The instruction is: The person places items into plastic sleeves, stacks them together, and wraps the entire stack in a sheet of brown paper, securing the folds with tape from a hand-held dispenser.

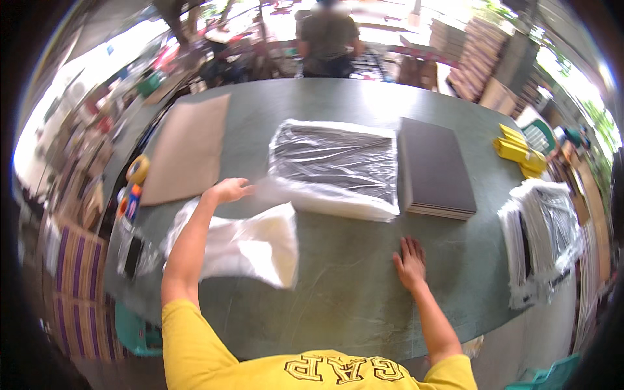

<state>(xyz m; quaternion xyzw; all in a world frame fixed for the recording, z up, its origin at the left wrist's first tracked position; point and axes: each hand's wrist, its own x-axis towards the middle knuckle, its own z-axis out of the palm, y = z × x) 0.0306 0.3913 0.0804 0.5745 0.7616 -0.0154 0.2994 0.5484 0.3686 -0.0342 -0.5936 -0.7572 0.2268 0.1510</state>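
Note:
My left hand hovers over the far edge of a loose clear plastic sheet, fingers stretched toward a package wrapped in clear plastic. Motion smears its fingertips, and no held thing shows. Dark flat contents show through the wrapping. My right hand lies palm down on the green table, fingers spread, holding nothing. Just beyond it is a neat stack of dark grey sheets or boards, right of the wrapped package.
Brown paper lies at the far left, beside tape rolls. Along the right edge are a yellow folded bundle and more plastic-wrapped packages. Beyond the table is another person. Green chairs flank the near side.

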